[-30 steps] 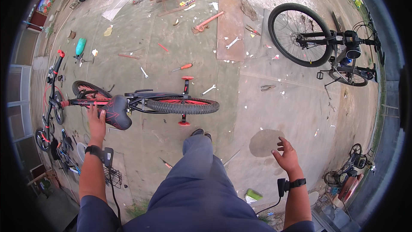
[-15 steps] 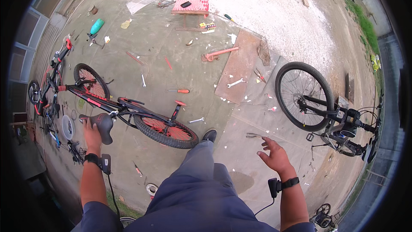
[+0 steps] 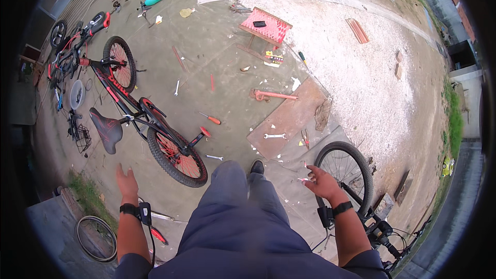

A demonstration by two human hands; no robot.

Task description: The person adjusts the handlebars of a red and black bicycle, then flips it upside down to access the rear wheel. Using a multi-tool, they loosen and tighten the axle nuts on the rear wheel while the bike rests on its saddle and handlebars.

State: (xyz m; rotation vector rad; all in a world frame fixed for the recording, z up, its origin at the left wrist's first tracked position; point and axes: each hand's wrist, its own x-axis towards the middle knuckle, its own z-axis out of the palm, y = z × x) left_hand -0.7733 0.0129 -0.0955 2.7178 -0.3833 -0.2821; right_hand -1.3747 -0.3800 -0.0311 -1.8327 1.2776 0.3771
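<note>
My left hand point(image 3: 127, 182) is off the bicycle, its fingers apart and nothing in them. It hangs just nearer to me than the dark saddle point(image 3: 106, 130) of a black and red bicycle point(image 3: 124, 101), whose rear wheel point(image 3: 178, 160) has red spokes. Over the ground on the other side, my right hand point(image 3: 324, 183) is empty, with its fingers loosely bent and parted. In the picture it overlaps the near side of the tyred wheel point(image 3: 366, 168) of a second, black bicycle point(image 3: 380, 227). Whether it touches that wheel I cannot tell.
An orange screwdriver point(image 3: 211, 119), a red pipe wrench point(image 3: 271, 95), a spanner point(image 3: 275, 136) and pliers point(image 3: 305, 138) lie ahead, some on a rusty metal sheet point(image 3: 279, 124). Farther off is a red-topped stool point(image 3: 268, 27). More bicycles point(image 3: 67, 67) and a white bucket point(image 3: 77, 94) are at left.
My left hand has let go of the saddle and come back toward me. The view has swung, and the black bicycle's wheel now appears closer to my right hand.
</note>
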